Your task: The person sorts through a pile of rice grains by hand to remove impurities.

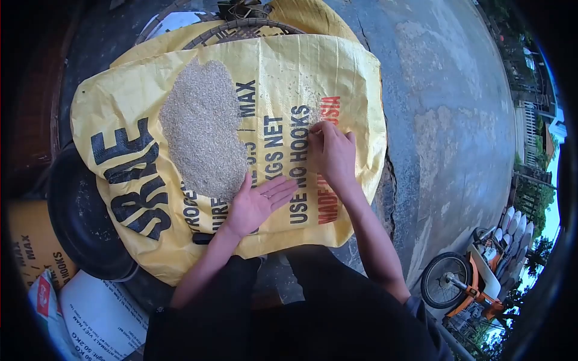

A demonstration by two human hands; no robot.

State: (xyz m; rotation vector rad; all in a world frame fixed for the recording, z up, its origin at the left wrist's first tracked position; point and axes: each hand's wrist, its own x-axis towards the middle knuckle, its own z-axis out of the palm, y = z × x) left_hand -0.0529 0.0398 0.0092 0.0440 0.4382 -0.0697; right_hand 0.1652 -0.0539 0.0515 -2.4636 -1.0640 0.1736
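A yellow woven sack (355, 72) with black and red lettering lies spread out under both hands. On its left half is a heap of small, pale greyish-brown grains (205, 126). My left hand (253, 207) rests palm up at the heap's lower right edge, fingers stretched out, with no visible load on the palm. To the right, over the printed words, my right hand (334, 150) is turned down with its fingertips pinched together. Whatever it may hold is too small to see. A thin scatter of loose grains (301, 90) lies above the right hand.
A woven bamboo basket (253, 27) shows behind the sack. At left are a round black basin (84, 210) and a white printed sack (108, 313). Concrete ground (445, 132) stretches right, where an orange motorbike (481, 277) stands.
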